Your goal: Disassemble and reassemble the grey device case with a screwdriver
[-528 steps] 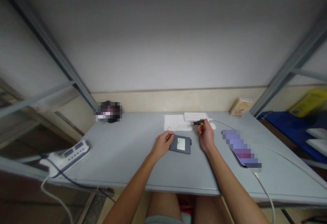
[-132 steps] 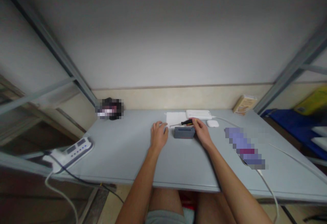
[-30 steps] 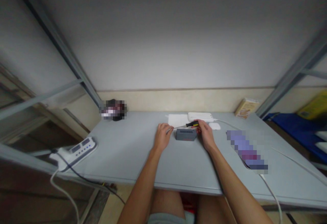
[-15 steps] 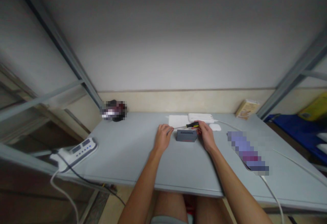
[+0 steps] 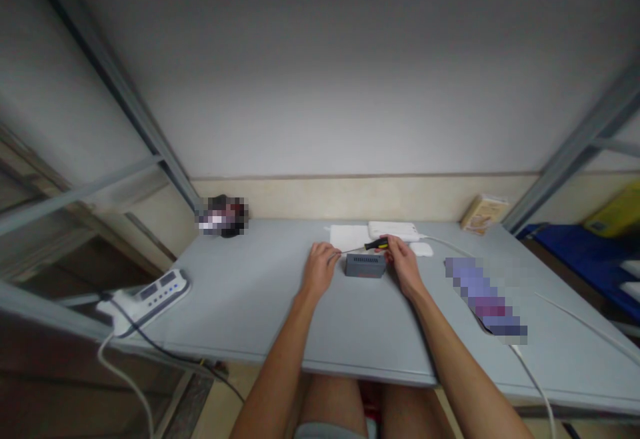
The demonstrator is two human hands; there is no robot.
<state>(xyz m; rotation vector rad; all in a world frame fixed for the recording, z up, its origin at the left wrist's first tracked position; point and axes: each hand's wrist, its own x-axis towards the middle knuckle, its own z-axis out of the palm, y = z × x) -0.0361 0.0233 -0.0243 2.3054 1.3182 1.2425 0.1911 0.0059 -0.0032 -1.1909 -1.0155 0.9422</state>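
Observation:
A screwdriver [image 5: 376, 244] with a black and yellow handle is held level above the table, its thin metal shaft pointing left. My right hand [image 5: 401, 262] is closed on the handle end. At the shaft's tip, the fingers of my left hand [image 5: 319, 267] pinch the metal; whether a small part sits there too is hard to make out. Just below the shaft, between both hands, a dark grey box [image 5: 365, 267] with a row of vent slots stands on the table. Behind it lie a white sheet [image 5: 345, 235] and a white power strip [image 5: 394, 231].
The grey table [image 5: 250, 299] runs back to the wall. Another power strip [image 5: 153, 299] with cables lies at the left edge. A small yellowish box [image 5: 484, 213] stands at the back right. A blurred-out flat object [image 5: 483, 295] lies right of my right arm, with white cables nearby.
Almost nothing differs. Both hands keep the screwdriver in nearly the same place, with only a tiny shift of my fingers.

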